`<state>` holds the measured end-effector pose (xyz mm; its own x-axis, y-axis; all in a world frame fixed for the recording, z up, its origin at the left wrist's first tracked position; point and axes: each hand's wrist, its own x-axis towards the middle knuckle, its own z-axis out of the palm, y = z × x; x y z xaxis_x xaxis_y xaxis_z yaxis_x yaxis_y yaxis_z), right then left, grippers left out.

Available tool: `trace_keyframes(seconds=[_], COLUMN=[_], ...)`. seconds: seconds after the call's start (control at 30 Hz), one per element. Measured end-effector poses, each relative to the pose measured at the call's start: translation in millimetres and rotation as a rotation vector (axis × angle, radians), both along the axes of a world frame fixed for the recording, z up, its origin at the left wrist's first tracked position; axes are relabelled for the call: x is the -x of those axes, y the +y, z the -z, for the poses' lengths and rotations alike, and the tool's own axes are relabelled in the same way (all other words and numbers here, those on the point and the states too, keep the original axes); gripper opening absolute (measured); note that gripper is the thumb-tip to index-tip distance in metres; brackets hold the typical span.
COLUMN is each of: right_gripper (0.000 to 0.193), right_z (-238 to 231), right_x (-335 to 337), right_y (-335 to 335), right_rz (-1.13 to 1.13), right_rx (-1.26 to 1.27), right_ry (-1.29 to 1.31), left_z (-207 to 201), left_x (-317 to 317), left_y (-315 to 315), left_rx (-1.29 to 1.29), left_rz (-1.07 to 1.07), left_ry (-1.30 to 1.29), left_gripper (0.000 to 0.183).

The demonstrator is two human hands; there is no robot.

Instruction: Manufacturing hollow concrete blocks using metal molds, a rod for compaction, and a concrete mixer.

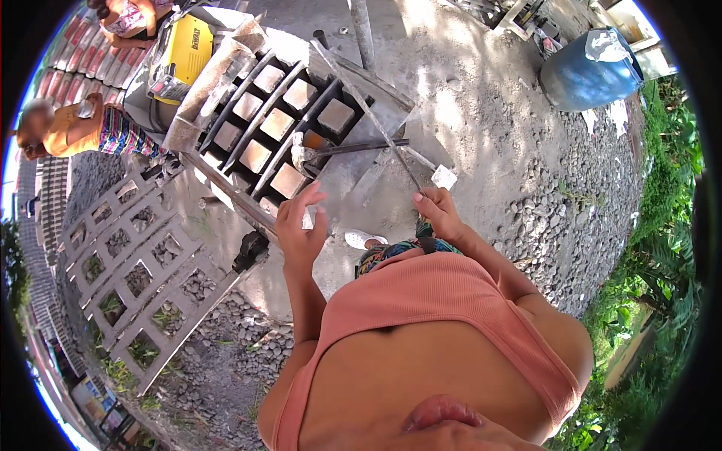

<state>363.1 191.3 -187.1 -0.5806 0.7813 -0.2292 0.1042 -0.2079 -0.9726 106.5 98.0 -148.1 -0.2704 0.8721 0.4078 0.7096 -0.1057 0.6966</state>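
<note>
Head view, looking down from above at a person in a salmon-pink top standing on grey concrete ground [466,98] in bright sun.

The right hand [438,213] is clenched around the lower end of a thin metal rod [376,124]. The rod runs up and to the left from the fist, crossing over the far corner of a metal grille frame [278,120]. The left hand [301,225] is raised just beside the near edge of that frame, fingers spread and slightly curled, gripping nothing; whether its fingertips touch the frame cannot be told.

The grille frame is a rectangular lattice of grey bars with square openings, lying raised and tilted in front of the person. A dark bar [361,147] lies across its right side, near the rod. A second grille frame [139,263] of the same pattern lies lower left, on gravel [226,353] and weeds.

Upper left, a yellow machine case [179,56] sits beside the first frame. Two other people are at the left edge; one in an orange top [71,128] is bent over. A blue drum [587,71] stands upper right, well apart from the hands. Green plants [662,248] line the right edge.
</note>
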Motion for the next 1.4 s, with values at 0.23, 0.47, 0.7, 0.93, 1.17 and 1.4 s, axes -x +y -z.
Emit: trace_keyframes(seconds=[0.23,0.47,0.7,0.93,1.17,1.4], right_gripper=[0.048,0.075,0.074,0.073,0.07,0.064], right_z=[57.9,120.8,109.6,127.7,100.9,86.8], right_x=[-51.6,-123.0,-178.6,-200.5,-193.1,-145.7], right_y=[94.1,168.2,177.9,172.3,192.2,223.2], right_rz=[0.025,-0.349,-0.166,-0.022,0.072,0.078], right_rx=[-0.208,-0.267,-0.117,-0.01,0.027,0.059], right_ry=[0.005,-0.662,-0.496,-0.541,-0.575,-0.516], left_z=[23.4,35.7,40.9,143.4,149.4,180.0], left_x=[-82.2,-166.9,-181.0,-116.5,-110.4,-75.9], left_y=[25.1,111.3,157.1,143.4,184.0,176.3], left_rx=[0.227,0.199,0.218,0.819,0.775,0.875], left_rz=[-0.057,-0.059,-0.294,-0.714,-0.711,-0.637], left_ry=[0.057,0.067,-0.018,-0.34,-0.603,-0.354], left_gripper=[0.038,0.031,0.025,0.049,0.038,0.035])
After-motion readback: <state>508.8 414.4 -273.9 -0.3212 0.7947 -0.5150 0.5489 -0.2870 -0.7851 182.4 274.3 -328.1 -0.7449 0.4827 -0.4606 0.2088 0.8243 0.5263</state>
